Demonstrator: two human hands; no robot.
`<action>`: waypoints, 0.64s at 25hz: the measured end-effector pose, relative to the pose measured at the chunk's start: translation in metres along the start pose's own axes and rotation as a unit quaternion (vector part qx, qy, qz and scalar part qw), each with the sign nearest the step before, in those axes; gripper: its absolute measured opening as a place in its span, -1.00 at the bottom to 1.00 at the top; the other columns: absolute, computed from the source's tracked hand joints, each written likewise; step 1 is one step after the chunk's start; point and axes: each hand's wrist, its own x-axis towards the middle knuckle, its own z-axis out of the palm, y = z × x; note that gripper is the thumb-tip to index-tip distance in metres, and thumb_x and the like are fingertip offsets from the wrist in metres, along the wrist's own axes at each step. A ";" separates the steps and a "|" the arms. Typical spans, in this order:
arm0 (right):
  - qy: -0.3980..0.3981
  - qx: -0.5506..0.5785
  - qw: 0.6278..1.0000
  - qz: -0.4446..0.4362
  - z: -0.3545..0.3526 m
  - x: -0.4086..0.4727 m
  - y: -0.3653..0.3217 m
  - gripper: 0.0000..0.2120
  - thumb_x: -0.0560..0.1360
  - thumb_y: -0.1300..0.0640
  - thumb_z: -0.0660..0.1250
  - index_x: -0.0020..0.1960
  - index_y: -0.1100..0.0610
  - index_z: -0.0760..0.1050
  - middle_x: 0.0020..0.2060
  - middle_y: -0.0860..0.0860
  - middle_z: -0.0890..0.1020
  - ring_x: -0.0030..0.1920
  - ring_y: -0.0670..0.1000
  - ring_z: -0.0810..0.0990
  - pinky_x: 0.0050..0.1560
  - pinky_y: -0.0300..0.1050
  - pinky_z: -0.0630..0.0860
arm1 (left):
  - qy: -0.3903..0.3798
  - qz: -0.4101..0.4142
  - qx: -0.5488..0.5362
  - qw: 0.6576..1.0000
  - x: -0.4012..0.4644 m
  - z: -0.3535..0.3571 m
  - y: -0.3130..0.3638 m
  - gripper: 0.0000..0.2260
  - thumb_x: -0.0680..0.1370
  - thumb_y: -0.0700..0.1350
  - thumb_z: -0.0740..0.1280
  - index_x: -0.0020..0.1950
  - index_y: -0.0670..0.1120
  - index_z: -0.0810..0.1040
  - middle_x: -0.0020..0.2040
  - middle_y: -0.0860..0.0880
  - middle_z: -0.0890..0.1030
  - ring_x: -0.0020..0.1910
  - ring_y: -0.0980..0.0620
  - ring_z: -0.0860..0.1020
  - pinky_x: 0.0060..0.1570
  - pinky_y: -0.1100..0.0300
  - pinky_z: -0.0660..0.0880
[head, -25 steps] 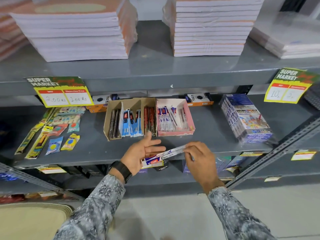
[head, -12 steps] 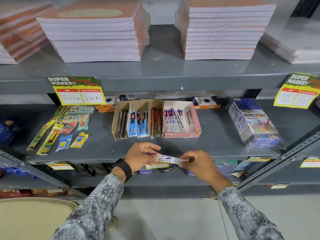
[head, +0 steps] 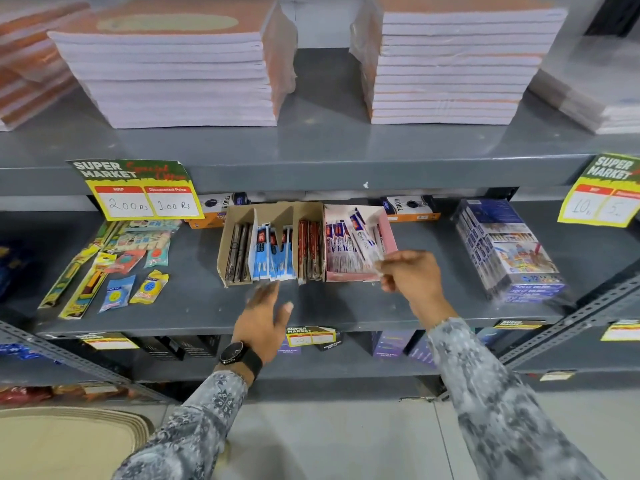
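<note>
Head view: a person faces grey shop shelving.

The right hand (head: pixel 412 282) hovers at the front right corner of a pink box (head: pixel 390 237) on the middle shelf (head: pixel 194 306). Its grip is closed on one white pen packet (head: pixel 366 250), pinched at the near end. The packet is tilted, and its far end lies inside the box, over the other packets. Motion blur hides whether it touches them.

The left hand (head: pixel 265 318) is open, fingers spread and blurred, holding nothing. It is above the shelf's front, just before a brown box (head: pixel 224 249). A black watch (head: pixel 239 355) is on that wrist.

The two open boxes stand side by side, touching. The brown box has three compartments: dark pens on the left, blue-and-white packets in the middle, red-brown packets on the right. The pink box has one compartment, filled with white, blue and red pen packets.

Two flat orange boxes (head: pixel 412 209) lie behind them. A wrapped bundle of colour packs (head: pixel 509 251) lies well to the right. Loose stationery packets (head: pixel 114 265) lie to the left.

The upper shelf carries four stacks of notebooks (head: pixel 173 74), two of them cut off by the frame. Two yellow price cards (head: pixel 145 192) hang from its edge.
</note>
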 end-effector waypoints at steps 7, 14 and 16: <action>-0.043 -0.207 0.977 0.002 0.055 0.034 -0.011 -0.69 0.34 0.00 0.62 -0.32 0.16 0.55 -0.36 0.06 0.67 -0.30 0.06 0.65 -0.04 0.01 0.69 | -0.124 0.013 0.210 0.970 -0.006 0.027 -0.025 -0.32 0.64 0.22 -0.06 0.61 -0.13 -0.20 0.64 -0.10 -0.24 0.60 -0.06 -0.28 0.55 -0.04 -0.28; 0.038 -0.449 0.886 -0.111 0.051 0.063 0.009 -0.78 0.50 0.09 0.36 0.08 0.18 0.62 -0.07 0.15 0.70 -0.08 0.24 0.72 -0.03 0.13 0.71 | 0.097 0.117 0.113 0.982 0.018 -0.019 0.057 -0.64 0.61 0.22 0.03 0.19 0.13 0.53 -0.07 0.00 0.74 -0.15 -0.14 0.68 -0.17 0.04 0.59; 0.036 -0.489 0.861 -0.136 0.059 0.075 0.007 -0.74 0.52 0.04 0.43 0.11 0.20 0.60 -0.05 0.16 0.70 -0.07 0.24 0.72 -0.07 0.11 0.70 | 0.058 0.140 0.106 0.983 0.051 -0.017 0.082 -0.61 0.63 0.17 0.03 0.36 0.13 0.45 0.25 -0.03 0.65 0.18 -0.13 0.62 0.10 -0.05 0.59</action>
